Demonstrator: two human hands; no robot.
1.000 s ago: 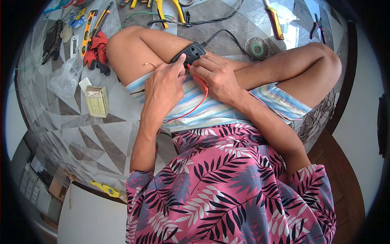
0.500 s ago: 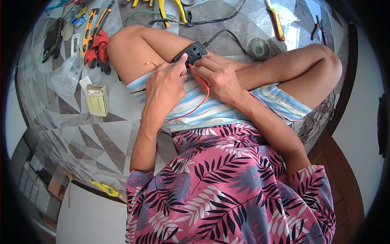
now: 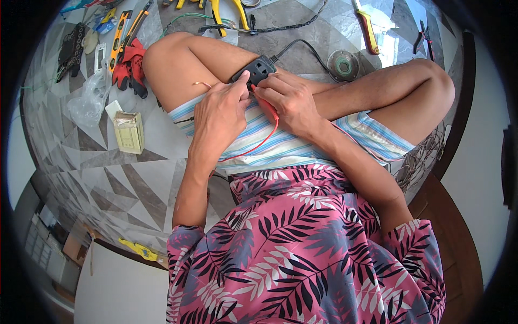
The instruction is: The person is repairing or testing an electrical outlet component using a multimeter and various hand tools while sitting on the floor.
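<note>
A black power strip (image 3: 260,67) lies over my crossed legs, its cord running off to the far right. My left hand (image 3: 220,112) is closed on its near end, the thumb resting on top; its other fingers are mostly hidden. In my right hand (image 3: 290,101) is a red test probe (image 3: 265,106), with its tip at the near part of the strip. The red lead (image 3: 259,149) curves down over my striped shorts toward the left. Bare wire ends (image 3: 203,85) stick out beside my left hand; where they lead is hidden.
To the left lie red and black gloves (image 3: 129,69), a yellow spirit level (image 3: 118,42), a plastic bag (image 3: 88,102) and a cream box (image 3: 128,132). Yellow-handled tools (image 3: 229,13), a red and yellow knife (image 3: 368,33), pliers (image 3: 423,39) and a round metal disc (image 3: 342,65) are beyond my legs.
</note>
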